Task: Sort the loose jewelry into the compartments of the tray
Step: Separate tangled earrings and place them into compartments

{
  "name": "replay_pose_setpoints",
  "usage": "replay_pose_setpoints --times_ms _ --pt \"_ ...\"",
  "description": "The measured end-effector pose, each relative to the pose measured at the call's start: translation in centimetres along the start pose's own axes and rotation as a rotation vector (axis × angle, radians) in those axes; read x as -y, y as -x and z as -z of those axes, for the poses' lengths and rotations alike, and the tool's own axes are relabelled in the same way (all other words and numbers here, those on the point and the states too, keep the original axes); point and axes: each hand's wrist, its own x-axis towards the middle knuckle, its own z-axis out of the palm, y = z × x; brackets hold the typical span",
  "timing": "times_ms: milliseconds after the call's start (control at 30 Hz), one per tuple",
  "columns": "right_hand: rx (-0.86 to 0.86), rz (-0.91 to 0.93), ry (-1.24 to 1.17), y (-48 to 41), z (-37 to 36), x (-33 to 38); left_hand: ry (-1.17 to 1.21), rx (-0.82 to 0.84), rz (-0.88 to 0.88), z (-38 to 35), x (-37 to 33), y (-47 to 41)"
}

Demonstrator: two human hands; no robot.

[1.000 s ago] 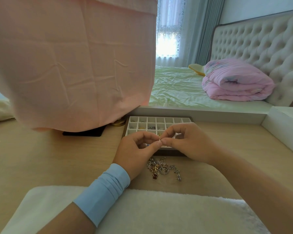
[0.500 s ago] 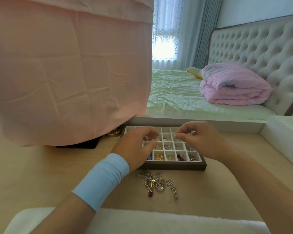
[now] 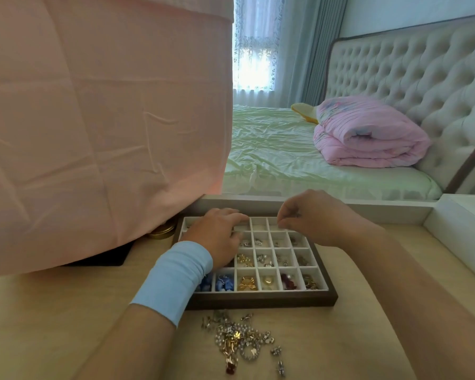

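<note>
A pink cloth (image 3: 102, 119) is draped at the left, above a gold tin (image 3: 161, 232) set on the worktop (image 3: 52, 325); a folded pink quilt (image 3: 368, 133) is laid on the green-sheeted bed (image 3: 272, 154), backed by a tufted headboard (image 3: 409, 72)

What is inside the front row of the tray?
Blue pieces in two compartments, then a gold bow, a gold piece, a red piece and a mixed one. The blue sleeve covers part of the leftmost compartment.
</note>
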Motion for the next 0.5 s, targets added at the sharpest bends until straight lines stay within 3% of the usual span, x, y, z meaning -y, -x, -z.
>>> replay_pose_setpoints --times_ms 167,500 --pt "0.117 0.009 0.142 0.1 -0.6 0.2 -0.036 0.011 -0.013 -0.5 0.4 -0.2" --pt "0.127 -0.015 0.365 -0.2 -1.5 1.2 -0.043 0.002 -0.02 -0.8 0.3 0.0"
